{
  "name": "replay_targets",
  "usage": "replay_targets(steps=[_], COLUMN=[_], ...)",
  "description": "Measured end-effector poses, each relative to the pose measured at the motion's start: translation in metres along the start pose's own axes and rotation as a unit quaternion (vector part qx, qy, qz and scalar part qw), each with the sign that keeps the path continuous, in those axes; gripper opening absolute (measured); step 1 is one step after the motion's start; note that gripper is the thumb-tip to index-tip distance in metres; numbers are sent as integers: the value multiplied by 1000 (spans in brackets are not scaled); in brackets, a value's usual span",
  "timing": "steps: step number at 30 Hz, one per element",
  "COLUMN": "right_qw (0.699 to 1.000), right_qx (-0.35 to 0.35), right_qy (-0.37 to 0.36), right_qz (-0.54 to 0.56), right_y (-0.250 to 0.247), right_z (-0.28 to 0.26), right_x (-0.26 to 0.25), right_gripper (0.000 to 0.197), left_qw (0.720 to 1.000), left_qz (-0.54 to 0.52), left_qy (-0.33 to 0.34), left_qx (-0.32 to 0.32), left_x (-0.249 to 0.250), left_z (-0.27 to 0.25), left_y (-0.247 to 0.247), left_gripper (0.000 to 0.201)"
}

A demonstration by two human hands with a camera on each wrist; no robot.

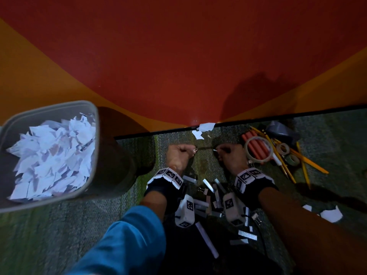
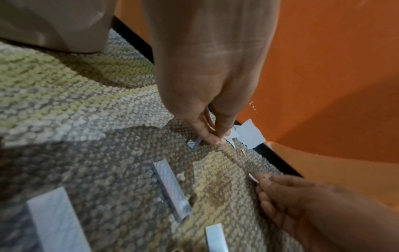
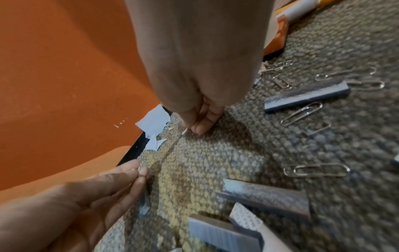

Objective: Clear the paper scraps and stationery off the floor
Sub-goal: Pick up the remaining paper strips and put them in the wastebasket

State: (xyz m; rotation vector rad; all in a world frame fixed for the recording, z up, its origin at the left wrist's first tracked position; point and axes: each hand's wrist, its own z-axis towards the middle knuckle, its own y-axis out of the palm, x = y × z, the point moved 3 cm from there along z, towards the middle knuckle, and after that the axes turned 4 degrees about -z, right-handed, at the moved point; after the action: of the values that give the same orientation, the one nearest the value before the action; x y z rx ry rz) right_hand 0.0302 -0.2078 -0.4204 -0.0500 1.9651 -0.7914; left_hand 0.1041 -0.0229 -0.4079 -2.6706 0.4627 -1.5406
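Both hands are down low over the carpet [image 1: 59, 235] near the wall. The left hand [image 1: 179, 155] is curled up, pinching a paper clip [image 1: 195, 150] at its fingertips. The right hand [image 1: 231, 155] is curled too, pinching a tiny white paper bit [image 1: 215, 150]. Torn white paper scraps [image 1: 205, 128] sit right against the baseboard, just past the fingers. Staple strips [image 3: 263, 196] and loose paper clips [image 3: 317, 169] are scattered on the carpet. The grey bin [image 1: 93, 155] on the left holds a heap of torn paper.

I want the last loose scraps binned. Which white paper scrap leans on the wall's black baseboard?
The larger scrap ahead of both hands, propped against the baseboard; the smaller one beside it lies flat on carpet.
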Motion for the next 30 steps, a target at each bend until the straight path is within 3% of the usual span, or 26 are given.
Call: replay_targets(steps=[3,6,12,17,19,22,26,30], right_qw=[1000,1000,1000,993,994,997,994,991], right_qx=[1,1,-17,-55,-60,-70,-91,-83], right_qy=[-3,-2,3,-4,3,37,-18,-59], right_qz=[4,4,-24,-101,-89,-4,63,86], right_y=[-1,0,1,-6,-8,-11,-17,-18], right_z=[-1,-1,0,-22,-34,-46,-60,-79], right_x=[-3,-2,-3,-18,-30,-64,-149,-238], right_gripper=[16,19,14,10,18,29,26,27], left_qw=[999,999,995,994,993,976,929,899], left_qz=[36,48,94,99,102,184,309,378], left_qy=[1,7,26,46,52,104,190,215], left_qx=[5,1,-3,-12,-26,-47,-72,-59], left_x=[-1,1,18,45,57,87,151,224], left_z=[0,-3,-12,-31,-47,-74,-110,-138], left_y=[0,1,3,-17,-27,-40,-71,-129], left_gripper=[32,30,11,29,29,31,32,21])
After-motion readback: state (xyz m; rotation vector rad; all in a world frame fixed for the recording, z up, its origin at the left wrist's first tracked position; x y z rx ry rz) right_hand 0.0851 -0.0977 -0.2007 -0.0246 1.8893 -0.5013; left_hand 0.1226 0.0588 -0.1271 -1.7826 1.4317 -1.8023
